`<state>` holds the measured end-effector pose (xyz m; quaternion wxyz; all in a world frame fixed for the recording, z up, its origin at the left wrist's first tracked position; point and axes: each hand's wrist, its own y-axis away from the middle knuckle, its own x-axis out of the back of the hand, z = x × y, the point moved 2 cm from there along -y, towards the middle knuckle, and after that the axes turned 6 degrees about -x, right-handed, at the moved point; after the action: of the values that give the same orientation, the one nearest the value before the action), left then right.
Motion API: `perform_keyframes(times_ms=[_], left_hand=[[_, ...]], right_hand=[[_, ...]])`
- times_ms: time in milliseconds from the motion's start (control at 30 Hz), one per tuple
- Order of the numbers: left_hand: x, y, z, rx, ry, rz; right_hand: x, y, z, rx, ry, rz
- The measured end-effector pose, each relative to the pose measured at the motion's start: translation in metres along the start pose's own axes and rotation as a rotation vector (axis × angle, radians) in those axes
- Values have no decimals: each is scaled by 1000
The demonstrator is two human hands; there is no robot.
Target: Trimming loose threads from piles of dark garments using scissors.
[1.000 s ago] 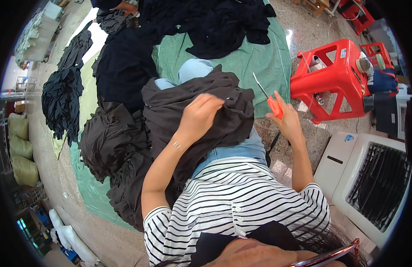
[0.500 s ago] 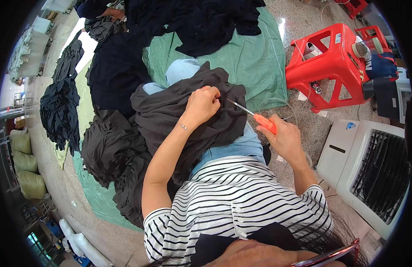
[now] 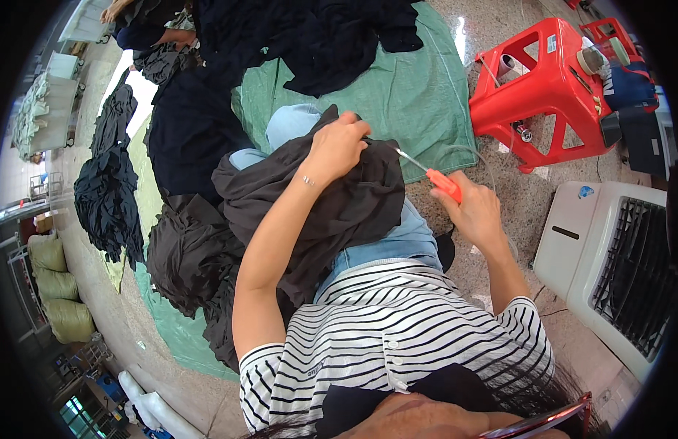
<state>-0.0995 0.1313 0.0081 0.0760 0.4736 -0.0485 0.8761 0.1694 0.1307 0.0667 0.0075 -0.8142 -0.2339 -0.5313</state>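
Observation:
Dark grey-brown cloth point(image 3: 332, 208) lies in loose folds across my lap, over light blue jeans. My left hand point(image 3: 339, 150) rests at the upper part of this cloth, its fingers curled and pinching a fold; the fingertips are partly hidden and slightly blurred. To the right, my right hand point(image 3: 477, 211) is closed around the handle of an orange-handled tool point(image 3: 446, 184) with a thin metal shaft, much like a screwdriver. Its tip points up and left, at the cloth's right edge; whether they touch I cannot tell.
Piles of dark garments point(image 3: 192, 132) cover much of a green tarp point(image 3: 419, 95). More grey-brown cloth point(image 3: 189, 252) is heaped at my left. A red stool point(image 3: 537, 110) carrying small items and a white air cooler point(image 3: 573, 227) stand at right. Another person's arm point(image 3: 179, 35) shows at top left.
My left hand has shifted up the cloth and slightly right. My right hand and the orange-handled tool have moved a little right, with the tip now nearer the cloth's right edge.

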Motion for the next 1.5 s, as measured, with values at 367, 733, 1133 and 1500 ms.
perform_keyframes(times_ms=[367, 733, 1133, 1500], left_hand=[[-28, -24, -28, 64, -25, -375], [-22, -12, -19, -124, 87, -142], [8, -28, 5, 275, 314, -786], [-4, -15, -19, 476, 600, -684]], right_hand=[[-5, -8, 0, -45, 5, -106], [-2, -3, 8, -61, -45, 33], [10, 51, -7, 126, -134, 13], [5, 40, -8, 74, -67, -15]])
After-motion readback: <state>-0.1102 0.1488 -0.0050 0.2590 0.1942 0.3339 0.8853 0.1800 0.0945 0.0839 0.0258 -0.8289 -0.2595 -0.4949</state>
